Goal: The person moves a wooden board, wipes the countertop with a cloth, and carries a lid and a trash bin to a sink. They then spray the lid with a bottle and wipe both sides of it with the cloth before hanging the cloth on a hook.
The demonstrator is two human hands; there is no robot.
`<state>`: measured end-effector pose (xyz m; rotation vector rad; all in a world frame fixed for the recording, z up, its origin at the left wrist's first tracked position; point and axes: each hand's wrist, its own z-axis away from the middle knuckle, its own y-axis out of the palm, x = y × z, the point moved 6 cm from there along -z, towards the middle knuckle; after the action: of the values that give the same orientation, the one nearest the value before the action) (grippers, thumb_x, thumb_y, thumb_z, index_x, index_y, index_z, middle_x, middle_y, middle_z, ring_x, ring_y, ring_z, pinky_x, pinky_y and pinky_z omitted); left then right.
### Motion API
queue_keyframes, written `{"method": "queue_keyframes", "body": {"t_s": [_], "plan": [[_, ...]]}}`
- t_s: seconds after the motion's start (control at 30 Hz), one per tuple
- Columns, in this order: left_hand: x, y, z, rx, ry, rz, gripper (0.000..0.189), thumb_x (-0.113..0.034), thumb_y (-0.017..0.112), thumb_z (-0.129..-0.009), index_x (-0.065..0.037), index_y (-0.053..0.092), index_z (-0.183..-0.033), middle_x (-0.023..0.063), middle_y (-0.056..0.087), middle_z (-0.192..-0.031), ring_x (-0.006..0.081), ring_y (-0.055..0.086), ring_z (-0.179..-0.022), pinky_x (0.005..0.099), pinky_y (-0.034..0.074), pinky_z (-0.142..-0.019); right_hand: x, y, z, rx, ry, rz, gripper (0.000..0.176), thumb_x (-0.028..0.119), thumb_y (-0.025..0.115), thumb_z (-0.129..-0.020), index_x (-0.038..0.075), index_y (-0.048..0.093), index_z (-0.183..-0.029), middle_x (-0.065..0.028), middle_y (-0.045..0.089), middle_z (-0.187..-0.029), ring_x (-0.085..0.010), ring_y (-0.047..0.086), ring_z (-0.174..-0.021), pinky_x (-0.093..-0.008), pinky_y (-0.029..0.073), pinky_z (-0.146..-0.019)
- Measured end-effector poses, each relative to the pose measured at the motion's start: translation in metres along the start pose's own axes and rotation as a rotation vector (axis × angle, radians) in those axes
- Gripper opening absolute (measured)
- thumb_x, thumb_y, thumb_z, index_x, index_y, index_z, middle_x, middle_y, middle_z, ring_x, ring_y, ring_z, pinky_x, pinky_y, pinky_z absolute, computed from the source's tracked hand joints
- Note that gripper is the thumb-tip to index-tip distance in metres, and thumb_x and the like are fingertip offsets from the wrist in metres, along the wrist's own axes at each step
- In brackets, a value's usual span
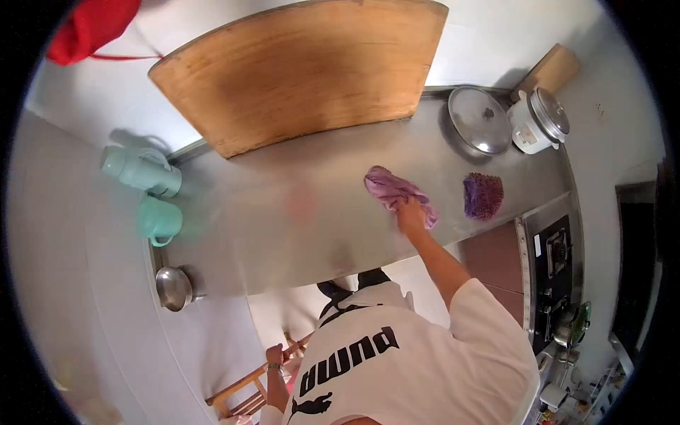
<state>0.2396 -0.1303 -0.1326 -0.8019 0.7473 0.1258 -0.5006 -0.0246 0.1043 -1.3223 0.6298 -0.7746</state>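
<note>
My right hand [409,214] presses a crumpled pink-purple cloth [388,187] against the metal counter [319,241], fingers closed over its near end. Part of the cloth is hidden under the hand. To the right of it lies a dark purple, shaggy-textured cloth or mitt [483,196]. My left hand [275,355] hangs low beside my body, curled, with a band around the wrist. It overlaps the top rail of a wooden chair [244,386] in this view.
A large wooden board [304,71] leans on the wall behind the counter. At the right stand a lidded pan [479,120] and a rice cooker [536,122], with a gas stove [552,262] nearer. A thermos [145,172], green jug [160,219] and metal bowl [173,288] line the left.
</note>
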Motion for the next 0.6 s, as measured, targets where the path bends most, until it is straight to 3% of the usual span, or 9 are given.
{"method": "queue_keyframes", "body": {"t_s": [0.03,0.07,0.1,0.17,0.23,0.3,0.33,0.43,0.6], "plan": [[-0.068,-0.022,0.006,0.122,-0.615,0.473,0.028,-0.021,0.051,-0.086,-0.003,0.053,-0.064,0.0127,0.053,-0.048,0.022,0.05,-0.036,0.0355,0.038,-0.031,-0.006,-0.003,-0.01,-0.052,0.033,-0.118,0.026,0.021,0.058,-0.077,0.008,0.058,-0.098,-0.0156,0.056,-0.108,-0.0327,0.057,-0.095,-0.0431,0.047,-0.079],[-0.131,-0.045,-0.009,-0.033,-0.737,0.605,0.028,-0.021,0.053,-0.085,-0.003,0.053,-0.064,0.0123,0.054,-0.049,0.0213,0.051,-0.037,0.035,0.04,-0.031,-0.023,-0.002,-0.028,-0.095,0.078,-0.255,0.018,0.018,0.055,-0.077,0.006,0.059,-0.091,-0.0137,0.061,-0.093,-0.0293,0.06,-0.086,-0.0412,0.048,-0.074],[-0.151,-0.047,-0.009,-0.054,-0.769,0.634,0.027,-0.021,0.054,-0.085,-0.004,0.052,-0.064,0.0121,0.054,-0.049,0.0207,0.05,-0.037,0.0342,0.04,-0.032,-0.039,-0.001,-0.049,-0.09,0.08,-0.254,0.018,0.018,0.055,-0.077,0.006,0.059,-0.091,-0.0137,0.061,-0.093,-0.0293,0.06,-0.086,-0.0412,0.048,-0.074],[-0.184,-0.049,-0.025,-0.074,-0.806,0.645,0.026,-0.021,0.055,-0.084,-0.004,0.052,-0.065,0.012,0.054,-0.05,0.0202,0.05,-0.036,0.0335,0.041,-0.032,-0.066,0.012,-0.095,-0.058,-0.397,-0.026,0.019,0.019,0.055,-0.076,0.004,0.061,-0.085,-0.0149,0.062,-0.083,-0.0303,0.059,-0.074,-0.0388,0.048,-0.068],[-0.201,-0.048,-0.04,-0.128,-0.725,0.665,0.025,-0.02,0.054,-0.085,-0.005,0.051,-0.066,0.0113,0.053,-0.051,0.0194,0.048,-0.035,0.0333,0.042,-0.031,-0.101,-0.015,-0.107,-0.196,-0.207,-0.254,0.018,0.017,0.054,-0.077,0.002,0.061,-0.083,-0.012,0.063,-0.082,-0.0261,0.059,-0.072,-0.0341,0.047,-0.064],[-0.205,-0.041,-0.052,-0.088,-0.761,0.696,0.025,-0.021,0.055,-0.085,-0.005,0.051,-0.066,0.0109,0.053,-0.051,0.0196,0.048,-0.035,0.0329,0.042,-0.031,-0.136,-0.051,-0.12,-0.084,0.307,-1.701,0.019,0.012,0.05,-0.08,0.002,0.064,-0.088,-0.0088,0.065,-0.082,-0.0219,0.06,-0.073,-0.0322,0.048,-0.064],[-0.205,-0.035,-0.056,-0.045,-0.788,0.734,0.025,-0.021,0.055,-0.085,-0.005,0.05,-0.066,0.0105,0.053,-0.051,0.0199,0.048,-0.035,0.0326,0.043,-0.032,-0.121,-0.127,-0.103,-0.237,0.206,-1.81,0.021,0.011,0.05,-0.083,0.002,0.062,-0.096,-0.0048,0.063,-0.084,-0.0157,0.059,-0.078,-0.0281,0.048,-0.069],[-0.221,-0.028,-0.051,-0.024,-0.776,0.683,0.025,-0.024,0.056,-0.085,-0.006,0.051,-0.068,0.0112,0.054,-0.054,0.0209,0.051,-0.039,0.0342,0.045,-0.035,-0.144,-0.19,-0.114,-0.518,0.269,-1.803,0.024,0.016,0.053,-0.087,-0.001,0.061,-0.102,-0.0071,0.064,-0.089,-0.0179,0.059,-0.078,-0.0286,0.047,-0.072],[-0.224,-0.022,-0.031,-0.093,-0.713,0.612,0.025,-0.022,0.054,-0.084,-0.004,0.051,-0.067,0.0104,0.053,-0.048,0.0199,0.05,-0.035,0.0346,0.044,-0.032,-0.132,-0.13,-0.172,-0.249,0.077,-0.997,0.04,0.033,0.052,-0.089,0.0,0.058,-0.11,-0.0181,0.063,-0.101,-0.0298,0.061,-0.089,-0.0356,0.046,-0.082]]}}
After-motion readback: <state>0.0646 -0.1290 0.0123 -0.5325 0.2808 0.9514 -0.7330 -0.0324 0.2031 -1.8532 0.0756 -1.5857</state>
